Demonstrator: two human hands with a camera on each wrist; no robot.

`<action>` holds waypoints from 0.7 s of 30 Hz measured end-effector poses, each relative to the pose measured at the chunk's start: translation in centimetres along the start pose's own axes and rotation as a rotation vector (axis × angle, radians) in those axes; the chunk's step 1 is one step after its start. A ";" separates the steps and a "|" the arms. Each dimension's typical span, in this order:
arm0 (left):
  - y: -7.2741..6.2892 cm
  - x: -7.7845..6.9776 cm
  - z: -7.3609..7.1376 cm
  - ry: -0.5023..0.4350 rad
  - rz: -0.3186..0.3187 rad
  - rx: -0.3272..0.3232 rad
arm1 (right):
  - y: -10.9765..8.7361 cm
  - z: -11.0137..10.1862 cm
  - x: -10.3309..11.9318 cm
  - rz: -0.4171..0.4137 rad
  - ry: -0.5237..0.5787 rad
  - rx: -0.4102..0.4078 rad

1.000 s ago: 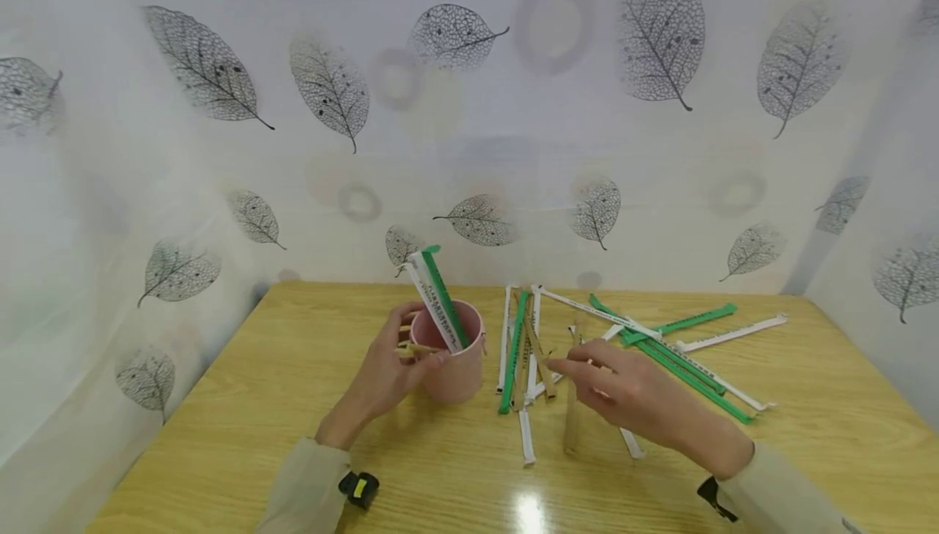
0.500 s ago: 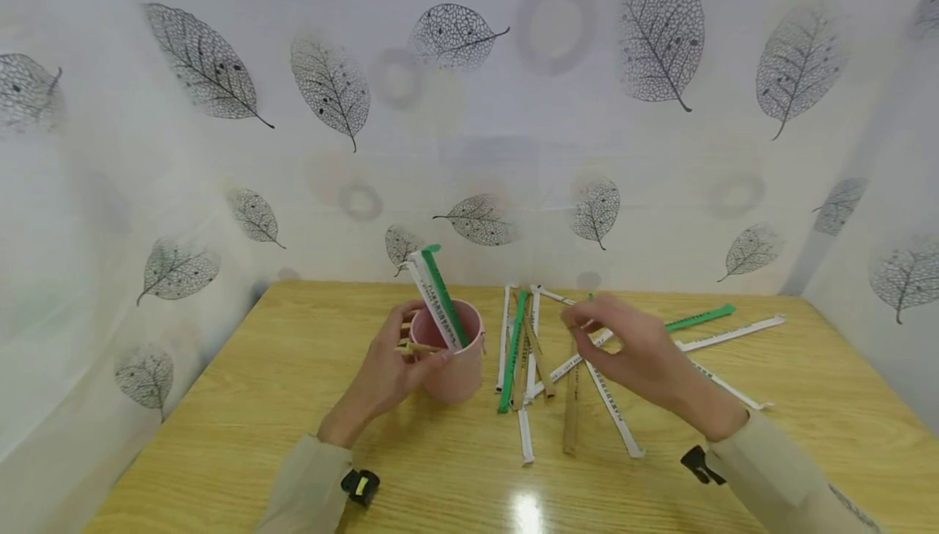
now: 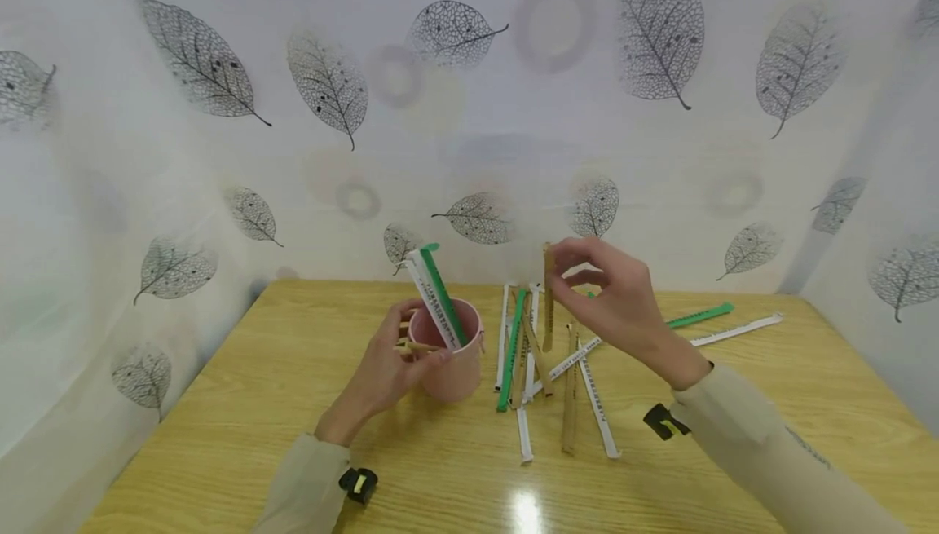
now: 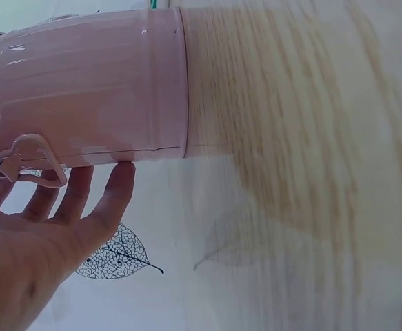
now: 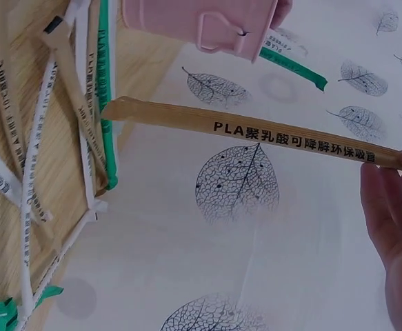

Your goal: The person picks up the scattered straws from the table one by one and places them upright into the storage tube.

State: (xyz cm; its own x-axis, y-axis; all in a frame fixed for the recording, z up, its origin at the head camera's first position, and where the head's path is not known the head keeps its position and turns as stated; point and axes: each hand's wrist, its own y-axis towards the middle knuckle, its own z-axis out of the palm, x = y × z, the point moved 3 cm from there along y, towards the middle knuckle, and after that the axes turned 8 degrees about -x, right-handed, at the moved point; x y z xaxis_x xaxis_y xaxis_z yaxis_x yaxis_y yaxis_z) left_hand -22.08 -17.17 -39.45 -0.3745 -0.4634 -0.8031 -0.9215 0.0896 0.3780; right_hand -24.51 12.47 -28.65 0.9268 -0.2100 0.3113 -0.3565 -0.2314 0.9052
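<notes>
My left hand (image 3: 385, 367) holds the side of a pink pail (image 3: 452, 375), its thumb near the rim and its fingers round the far side. One white-wrapped straw (image 3: 438, 306) and one green-wrapped straw (image 3: 445, 297) lean inside the pail, tops sticking out. My right hand (image 3: 612, 289) pinches the top end of a brown paper-wrapped straw (image 3: 548, 310), which hangs upright above the table, right of the pail. Dark printing along this brown straw (image 5: 256, 131) shows in the right wrist view. From the left wrist, the pail (image 4: 97, 83) appears with a small pink side loop (image 4: 38, 158).
Several wrapped straws in white, green and brown lie crossed on the wooden table (image 3: 242, 436), among them a green straw (image 3: 511, 355) and a brown straw (image 3: 569, 403). More lie behind the right forearm, partly hidden. A leaf-patterned cloth (image 3: 484, 110) hangs behind the table.
My right hand has risen from the pile, lifting the brown straw upright and slightly left. A white straw beneath has shifted a little. My left hand stays on the pail.
</notes>
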 end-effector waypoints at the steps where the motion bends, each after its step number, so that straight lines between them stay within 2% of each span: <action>1: 0.0 0.0 0.0 -0.001 0.001 0.000 | 0.3 0.3 0.0 0.015 0.010 -0.008; 15: 0.2 0.2 0.0 -0.021 0.018 -0.004 | 4.1 3.4 1.2 0.093 0.142 -0.138; 21: 0.1 0.1 0.0 -0.025 0.015 -0.003 | 5.3 4.6 1.9 0.013 0.203 -0.186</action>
State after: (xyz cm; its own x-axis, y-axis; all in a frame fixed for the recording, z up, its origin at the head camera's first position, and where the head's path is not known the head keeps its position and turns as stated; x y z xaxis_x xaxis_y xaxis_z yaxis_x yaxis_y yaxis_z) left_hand -22.23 -17.17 -39.52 -0.3910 -0.4401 -0.8084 -0.9153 0.0938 0.3916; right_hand -25.20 6.50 -24.59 0.9336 -0.0127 0.3580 -0.3582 -0.0477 0.9324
